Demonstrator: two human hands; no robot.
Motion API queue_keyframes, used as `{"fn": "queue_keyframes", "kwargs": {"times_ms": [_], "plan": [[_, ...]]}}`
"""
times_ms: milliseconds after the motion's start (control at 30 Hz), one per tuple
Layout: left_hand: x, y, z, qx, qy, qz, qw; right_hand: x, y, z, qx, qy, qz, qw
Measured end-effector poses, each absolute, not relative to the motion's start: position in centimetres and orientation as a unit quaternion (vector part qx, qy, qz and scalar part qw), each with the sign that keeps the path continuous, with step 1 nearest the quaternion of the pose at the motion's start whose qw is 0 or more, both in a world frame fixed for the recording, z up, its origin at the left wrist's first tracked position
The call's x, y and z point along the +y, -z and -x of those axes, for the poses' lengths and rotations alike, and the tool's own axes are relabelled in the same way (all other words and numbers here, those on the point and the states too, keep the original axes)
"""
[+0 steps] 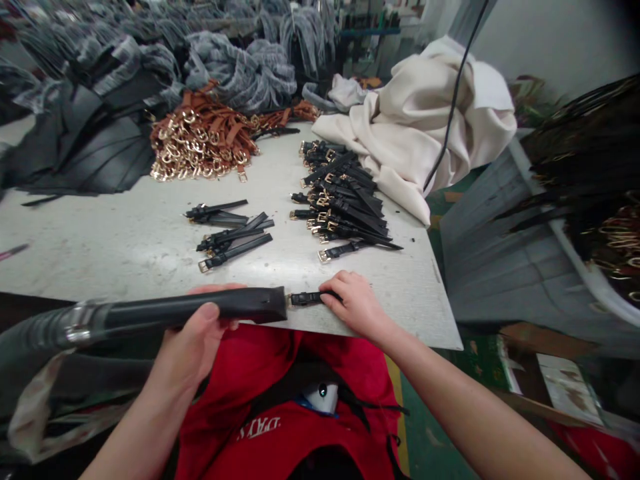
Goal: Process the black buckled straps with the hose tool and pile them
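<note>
Black strap in right hand

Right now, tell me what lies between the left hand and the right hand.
In the head view: the end of the long black piece held in the left hand, then the black buckled strap in the right hand.

Yeah, you're clearly in a workshop, factory-floor style: your worktable has piles of brown buckled straps and black buckled straps, grey bundles heaped behind, and a loaded grey bin beside it.
</note>
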State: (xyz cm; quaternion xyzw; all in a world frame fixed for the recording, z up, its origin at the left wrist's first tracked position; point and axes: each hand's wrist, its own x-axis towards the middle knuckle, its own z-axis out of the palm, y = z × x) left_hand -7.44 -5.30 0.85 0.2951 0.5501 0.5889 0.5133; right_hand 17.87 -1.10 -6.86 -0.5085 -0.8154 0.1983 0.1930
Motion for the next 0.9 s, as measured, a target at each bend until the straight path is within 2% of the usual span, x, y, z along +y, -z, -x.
{"fn": "queue_keyframes", "kwargs": {"times_ms": [133,267,433,567,700,900], "plan": [[-6.0,-1.7,10.6,0.561,-0.624,-0.278,0.467,-1.6,6.9,-18.1,-0.805,-0.198,0.520,0.206],[-6.4,-1.5,12.2,0.566,-0.612,-0.262,0.487,-2.5,6.9,-18.7,-0.812,-0.191,0.509,0.210],[-6.2,-0.5,13.4,0.545,-0.619,-0.220,0.521,-2.6,6.6,-19.1,-0.802,-0.169,0.548,0.168],[-6.2,-0.5,13.9,0.549,-0.624,-0.211,0.514,-2.3,6.5,-18.7,-0.807,-0.207,0.539,0.124],[-6.8,-0.6,14.6,0.552,-0.631,-0.189,0.511,-2.4,6.8,-18.9,-0.774,-0.221,0.578,0.136],[-7.4,0.3,15.8,0.521,-0.651,-0.174,0.523,-2.6,7.0,-18.9,-0.754,-0.190,0.620,0.105]]}}
